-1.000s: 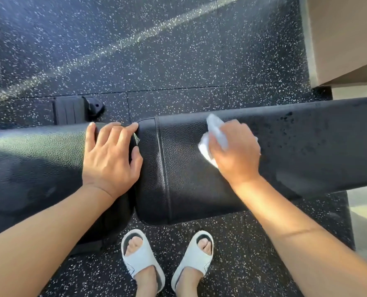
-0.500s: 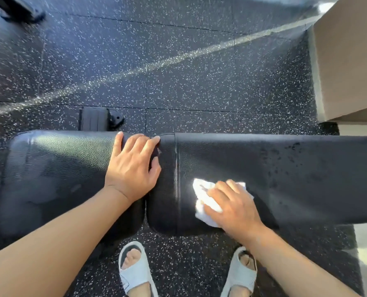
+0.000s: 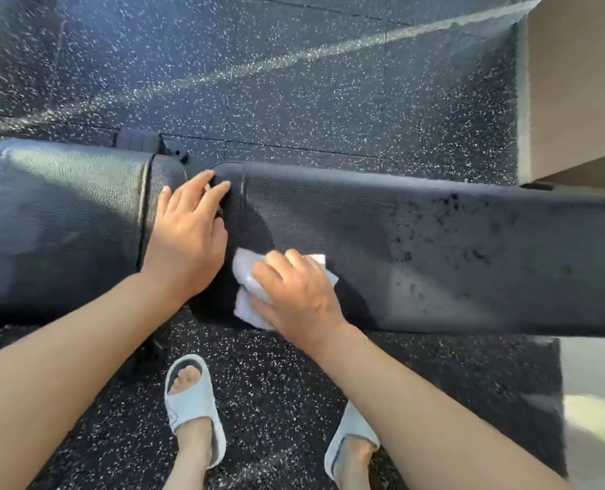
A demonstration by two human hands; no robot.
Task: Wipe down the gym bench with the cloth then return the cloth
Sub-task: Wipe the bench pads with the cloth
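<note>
Two bare hands rest on the worktop (image 3: 435, 249), a black padded gym bench that runs across the view. Of these, the right hand (image 3: 295, 295) presses a white cloth (image 3: 246, 277) flat against the near part of the long pad, close to its left end; its grip is a spread palm with the fingers (image 3: 276, 258) laid over the cloth, pinning it down rather than pinching it. White folds of the cloth stick out to the left of the hand and beyond its fingertips. Just beside it, the left hand (image 3: 184, 238) lies palm down over the gap between the long pad and the shorter seat pad (image 3: 60, 221), holding nothing, fingers loosely spread and pointing away from the person. Its thumb side sits very near the cloth (whether they touch cannot be told). Farther right, dark wet-looking spots (image 3: 446, 228) speckle the long pad. Below the bench, two feet in pale slides (image 3: 193, 412) stand on black speckled rubber floor (image 3: 294, 83). At the upper right corner a tan wall (image 3: 576, 83) meets the floor.
</note>
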